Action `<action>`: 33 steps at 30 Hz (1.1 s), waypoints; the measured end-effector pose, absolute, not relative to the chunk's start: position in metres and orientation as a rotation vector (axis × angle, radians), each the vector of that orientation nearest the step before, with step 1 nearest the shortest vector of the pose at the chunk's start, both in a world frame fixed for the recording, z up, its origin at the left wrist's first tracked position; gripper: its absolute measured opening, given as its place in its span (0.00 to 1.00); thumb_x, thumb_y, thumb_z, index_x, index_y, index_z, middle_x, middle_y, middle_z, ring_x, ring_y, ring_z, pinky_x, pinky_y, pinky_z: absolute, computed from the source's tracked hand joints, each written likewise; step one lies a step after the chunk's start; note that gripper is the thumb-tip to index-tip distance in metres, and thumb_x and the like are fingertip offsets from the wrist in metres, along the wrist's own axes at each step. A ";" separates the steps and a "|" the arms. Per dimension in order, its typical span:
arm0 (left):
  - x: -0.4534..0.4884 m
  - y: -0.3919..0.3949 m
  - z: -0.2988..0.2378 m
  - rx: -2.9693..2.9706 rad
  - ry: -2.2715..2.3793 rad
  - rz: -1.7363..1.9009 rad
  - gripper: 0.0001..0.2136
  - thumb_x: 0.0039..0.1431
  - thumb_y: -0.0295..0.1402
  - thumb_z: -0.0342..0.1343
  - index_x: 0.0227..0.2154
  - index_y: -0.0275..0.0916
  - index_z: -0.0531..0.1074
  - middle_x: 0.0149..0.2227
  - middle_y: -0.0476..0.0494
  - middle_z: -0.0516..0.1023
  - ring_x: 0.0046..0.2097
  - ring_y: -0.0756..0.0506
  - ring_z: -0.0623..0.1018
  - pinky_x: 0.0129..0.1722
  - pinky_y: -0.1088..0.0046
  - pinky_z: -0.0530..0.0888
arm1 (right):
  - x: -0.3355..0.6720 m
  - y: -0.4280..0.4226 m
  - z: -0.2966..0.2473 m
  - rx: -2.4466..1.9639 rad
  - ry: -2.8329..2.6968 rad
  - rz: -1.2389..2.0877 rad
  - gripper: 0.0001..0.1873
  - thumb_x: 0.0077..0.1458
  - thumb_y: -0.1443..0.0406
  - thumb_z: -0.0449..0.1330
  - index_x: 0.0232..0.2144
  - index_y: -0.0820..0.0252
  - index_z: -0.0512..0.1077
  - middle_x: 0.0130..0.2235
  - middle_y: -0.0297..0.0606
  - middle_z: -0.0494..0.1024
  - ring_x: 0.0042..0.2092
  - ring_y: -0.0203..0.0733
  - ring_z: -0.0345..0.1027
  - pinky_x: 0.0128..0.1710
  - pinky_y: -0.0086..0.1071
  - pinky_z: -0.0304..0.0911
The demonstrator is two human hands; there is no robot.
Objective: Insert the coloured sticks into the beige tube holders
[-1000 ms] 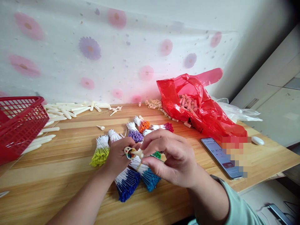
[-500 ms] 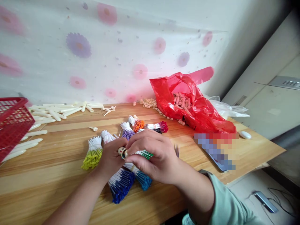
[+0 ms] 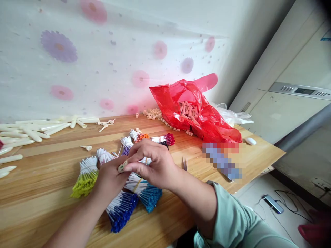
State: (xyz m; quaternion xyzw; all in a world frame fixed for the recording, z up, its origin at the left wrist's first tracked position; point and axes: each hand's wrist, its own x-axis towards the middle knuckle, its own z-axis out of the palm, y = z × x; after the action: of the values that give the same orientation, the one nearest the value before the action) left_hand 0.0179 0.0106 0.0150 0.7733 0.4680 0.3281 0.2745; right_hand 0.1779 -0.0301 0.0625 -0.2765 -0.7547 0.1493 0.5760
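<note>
In the middle of the head view, my left hand (image 3: 110, 177) is closed around a cream pen barrel (image 3: 121, 167), of which only the end with dark green spots shows. My right hand (image 3: 152, 165) pinches at that end with thumb and forefinger; whether a small part sits in the pinch is hidden. Around both hands lie bundles of thin white pen refills with coloured ends: yellow-green refills (image 3: 85, 175), dark blue refills (image 3: 122, 208), light blue refills (image 3: 146, 191), purple refills (image 3: 126, 145), orange refills (image 3: 139, 135) and red refills (image 3: 165, 138). Others are partly covered by my hands.
Cream tubes (image 3: 33, 131) are heaped at the back left. A red plastic bag (image 3: 207, 120) holds pinkish slotted pieces, with more beside it. Tweezers (image 3: 184, 163) and a blurred flat object (image 3: 223, 162) lie right. A small cream part (image 3: 86, 147) lies left of the bundles.
The view has swung to the right, so the red basket has nearly left the picture. My right thumb and forefinger now cover more of the barrel's end. Both hands stay together.
</note>
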 end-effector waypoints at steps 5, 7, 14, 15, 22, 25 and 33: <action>0.019 0.010 0.022 2.184 1.287 0.662 0.16 0.56 0.45 0.49 0.26 0.39 0.72 0.23 0.47 0.75 0.28 0.44 0.73 0.29 0.72 0.66 | 0.189 -0.022 0.059 -0.807 -1.721 0.401 0.18 0.54 0.54 0.61 0.22 0.61 0.66 0.26 0.35 0.73 0.29 0.33 0.67 0.30 0.28 0.63; 0.019 0.009 0.025 2.190 1.295 0.615 0.15 0.55 0.46 0.51 0.27 0.39 0.71 0.23 0.47 0.75 0.29 0.43 0.74 0.31 0.71 0.66 | 0.193 -0.021 0.059 -0.893 -1.718 0.414 0.19 0.53 0.53 0.61 0.21 0.61 0.66 0.24 0.34 0.71 0.27 0.33 0.64 0.28 0.27 0.60; 0.017 0.002 0.029 2.201 1.062 0.701 0.15 0.62 0.45 0.42 0.35 0.41 0.68 0.28 0.47 0.76 0.31 0.44 0.75 0.30 0.74 0.66 | 0.197 -0.017 0.062 -1.051 -1.684 0.306 0.17 0.56 0.56 0.59 0.22 0.61 0.64 0.22 0.30 0.66 0.25 0.32 0.59 0.27 0.26 0.53; 0.017 0.002 0.029 2.231 1.107 0.678 0.16 0.63 0.45 0.41 0.34 0.40 0.68 0.27 0.47 0.75 0.31 0.44 0.74 0.30 0.74 0.66 | 0.198 -0.015 0.060 -1.085 -1.713 0.278 0.17 0.56 0.57 0.58 0.21 0.60 0.63 0.22 0.29 0.64 0.25 0.31 0.57 0.26 0.25 0.52; 0.021 0.009 0.027 2.482 1.407 0.476 0.16 0.61 0.44 0.39 0.32 0.41 0.68 0.24 0.45 0.73 0.30 0.40 0.75 0.27 0.72 0.63 | 0.197 0.002 0.046 -1.308 -1.873 0.398 0.18 0.62 0.59 0.51 0.21 0.58 0.58 0.21 0.28 0.58 0.24 0.31 0.53 0.26 0.25 0.48; 0.021 0.009 0.025 2.356 1.314 0.578 0.17 0.60 0.47 0.41 0.31 0.41 0.69 0.22 0.46 0.72 0.29 0.41 0.74 0.28 0.72 0.64 | 0.196 0.004 0.044 -1.273 -1.843 0.416 0.19 0.62 0.57 0.50 0.21 0.58 0.57 0.21 0.27 0.57 0.24 0.31 0.51 0.25 0.25 0.48; 0.019 0.007 0.017 1.643 1.095 0.682 0.21 0.57 0.55 0.45 0.30 0.40 0.64 0.20 0.55 0.57 0.22 0.51 0.60 0.19 0.79 0.58 | 0.214 0.017 0.037 -0.909 -1.869 0.607 0.10 0.60 0.62 0.53 0.28 0.59 0.62 0.27 0.28 0.63 0.29 0.31 0.60 0.31 0.24 0.60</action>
State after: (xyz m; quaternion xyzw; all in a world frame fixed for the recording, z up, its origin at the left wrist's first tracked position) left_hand 0.0186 0.0066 0.0171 0.6802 0.4531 0.2824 0.5023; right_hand 0.2139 0.0169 0.0375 -0.3706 -0.7625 0.2475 0.4690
